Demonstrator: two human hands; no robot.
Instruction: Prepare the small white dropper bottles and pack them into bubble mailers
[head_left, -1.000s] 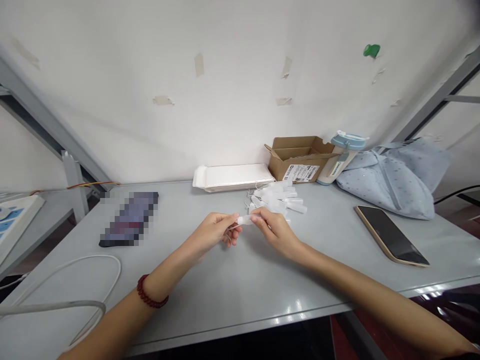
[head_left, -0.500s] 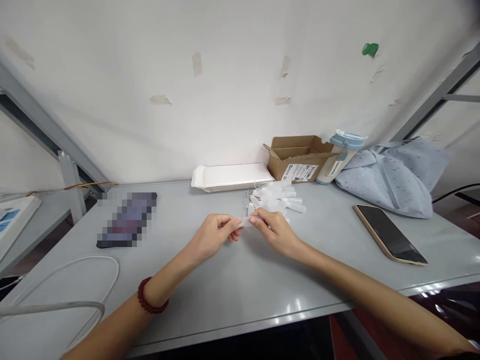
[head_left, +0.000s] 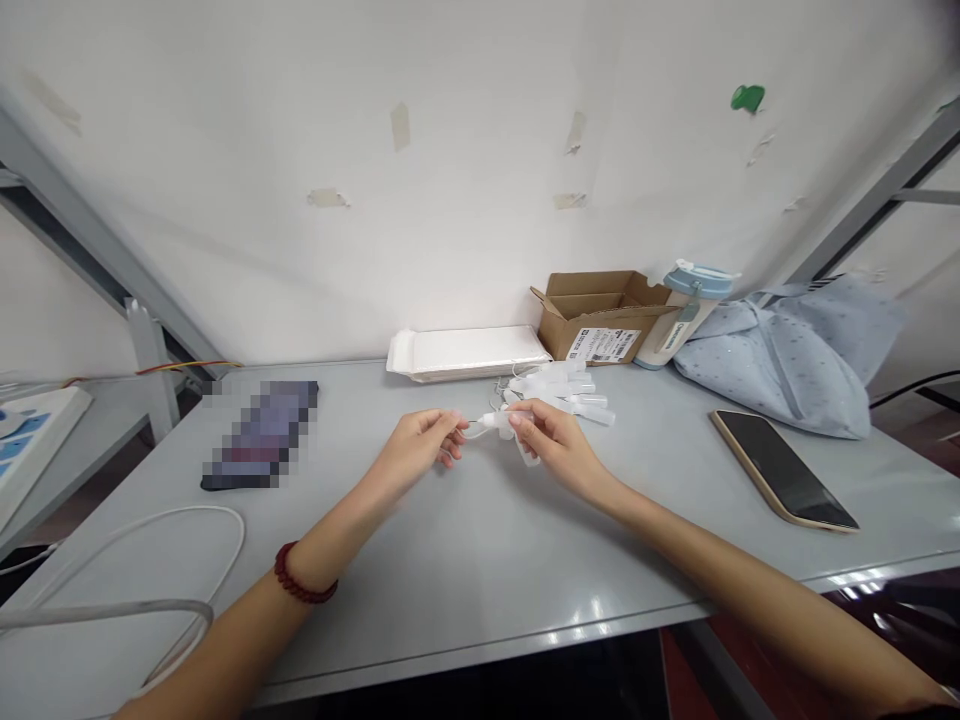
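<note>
Two bare hands meet over the middle of the pale grey worktop [head_left: 480, 570]. The left hand [head_left: 417, 450], its wrist ringed by a dark red bead bracelet [head_left: 298, 582], has its fingers pinched together on a thin white strand [head_left: 471, 432]. That strand runs toward 3 o'clock to a small translucent plastic tube [head_left: 501, 421], which the right hand [head_left: 559, 450] has its fingers clamped on. The tube sits between the two hands, lifted just clear of the worktop. A second clear piece pokes out under the right hand toward 6 o'clock; it is too blurred to tell whether it belongs to the same tube.

At 1 o'clock from the hands, just beyond the right fingers, lies a loose heap of translucent plastic tubes [head_left: 570, 390]. A flat white plastic tray [head_left: 465, 352] lies at 12 o'clock against the wall, and a black-screened smartphone [head_left: 780, 468] is well apart at 3 o'clock.

The likeliest slip is the strand: it is fine, and only the fingertips hold it, so a sharp pull could snatch it out of the left pinch. The tube looks slick and light. If the right grip loosens, it could drop, roll into the heap and be lost among its look-alikes.
</note>
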